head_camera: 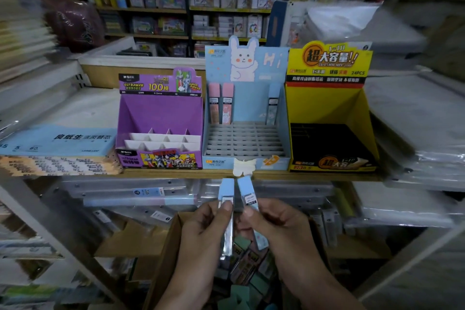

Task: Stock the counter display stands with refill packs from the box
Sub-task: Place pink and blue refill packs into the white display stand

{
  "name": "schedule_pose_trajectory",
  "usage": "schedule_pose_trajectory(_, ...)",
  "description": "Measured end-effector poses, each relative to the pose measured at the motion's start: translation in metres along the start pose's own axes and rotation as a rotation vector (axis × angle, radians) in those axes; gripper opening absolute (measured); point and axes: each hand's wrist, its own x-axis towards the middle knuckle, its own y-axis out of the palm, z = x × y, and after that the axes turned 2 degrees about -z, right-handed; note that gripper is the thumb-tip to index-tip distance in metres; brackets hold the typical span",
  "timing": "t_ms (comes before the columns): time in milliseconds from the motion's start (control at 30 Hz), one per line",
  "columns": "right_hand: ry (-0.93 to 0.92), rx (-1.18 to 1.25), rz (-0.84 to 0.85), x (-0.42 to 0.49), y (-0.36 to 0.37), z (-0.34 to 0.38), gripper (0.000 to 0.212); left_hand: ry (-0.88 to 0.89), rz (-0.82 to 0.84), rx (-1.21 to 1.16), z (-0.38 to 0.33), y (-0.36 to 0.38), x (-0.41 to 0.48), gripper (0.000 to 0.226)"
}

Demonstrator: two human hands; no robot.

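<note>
Plainly, the stocking is sitting mid-way. The wooden counter shelf is carrying three card stands side by side: a yellow display stand whose black tray is showing no packs, a blue rabbit display stand in the middle, and a purple Ultraman display stand with its white dividers showing bare. Below the shelf edge, the cardboard box is lying open with loose packs inside (too blurred to tell the kinds apart).

Over the box, the left hand is pinching one blue refill pack between thumb and curled fingers, and the right hand is pinching a second blue refill pack the same way. Both packs are hanging just under the rabbit stand's front lip, near each other but apart.

The first pack's long axis is running almost straight up, blue cap on top. The second is leaning, its cap tipping toward the first and its foot angling away to the right.

The step in hand looks like carrying matched packs up to the rabbit stand, where two pink packs and one blue pack are standing in the back row of the slot grid. The next move is likely calling for lifting each pack over the lip, keeping it cap-up, and dropping its foot into an empty slot.
</note>
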Motion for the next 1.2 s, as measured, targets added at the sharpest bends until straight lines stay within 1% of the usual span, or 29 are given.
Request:
schedule_pose_trajectory(67, -0.008, -0.014, -0.014, 0.001, -0.003, 0.01, 0.019, 0.015, 0.009, 0.002, -0.007, 0.002, 0.0, 0.028)
schedule_pose_trajectory(133, 0.0, -0.031, -0.011, 0.002, -0.006, 0.02, 0.03, 0.039, 0.039, -0.009, -0.015, 0.006, 0.0, 0.029)
schedule_pose_trajectory(200, -0.018, -0.036, 0.016, 0.003, -0.009, 0.031, 0.035, 0.076, 0.061, 0.001, -0.023, 0.009, 0.002, 0.023)
schedule_pose_trajectory(300, -0.111, -0.015, 0.081, 0.006, -0.011, 0.048, 0.028, 0.119, 0.069, 0.002, -0.035, 0.011, 0.008, 0.021)
schedule_pose_trajectory(400, -0.186, -0.023, 0.064, 0.013, -0.014, 0.066, 0.021, 0.148, 0.072, -0.041, -0.048, 0.013, 0.014, 0.026)
schedule_pose_trajectory(467, -0.241, -0.049, 0.064, 0.02, -0.016, 0.08, 0.016, 0.184, 0.092, -0.064, -0.057, 0.014, 0.019, 0.025)
schedule_pose_trajectory(500, -0.275, -0.074, 0.06, 0.024, -0.017, 0.088, 0.017, 0.198, 0.105, -0.07, -0.06, 0.015, 0.022, 0.026)
schedule_pose_trajectory(600, -0.377, -0.198, 0.033, 0.036, -0.014, 0.114, 0.028, 0.226, 0.132, -0.07, -0.068, 0.018, 0.029, 0.024)
schedule_pose_trajectory(700, -0.459, -0.268, 0.019, 0.055, -0.012, 0.132, 0.023, 0.261, 0.139, -0.039, -0.075, 0.024, 0.035, 0.016)
schedule_pose_trajectory(900, -0.588, -0.458, -0.076, 0.103, -0.014, 0.155, 0.017, 0.264, 0.122, -0.053, -0.084, 0.03, 0.046, 0.018)
schedule_pose_trajectory(1033, -0.653, -0.58, -0.081, 0.132, -0.015, 0.164, 0.029, 0.251, 0.112, -0.087, -0.087, 0.034, 0.051, 0.016)
schedule_pose_trajectory(1133, -0.681, -0.615, -0.088, 0.149, -0.015, 0.167, 0.032, 0.232, 0.097, -0.102, -0.089, 0.037, 0.056, 0.015)
schedule_pose_trajectory(1200, -0.73, -0.693, -0.105, 0.157, -0.015, 0.168, 0.03, 0.222, 0.079, -0.108, -0.09, 0.037, 0.06, 0.014)
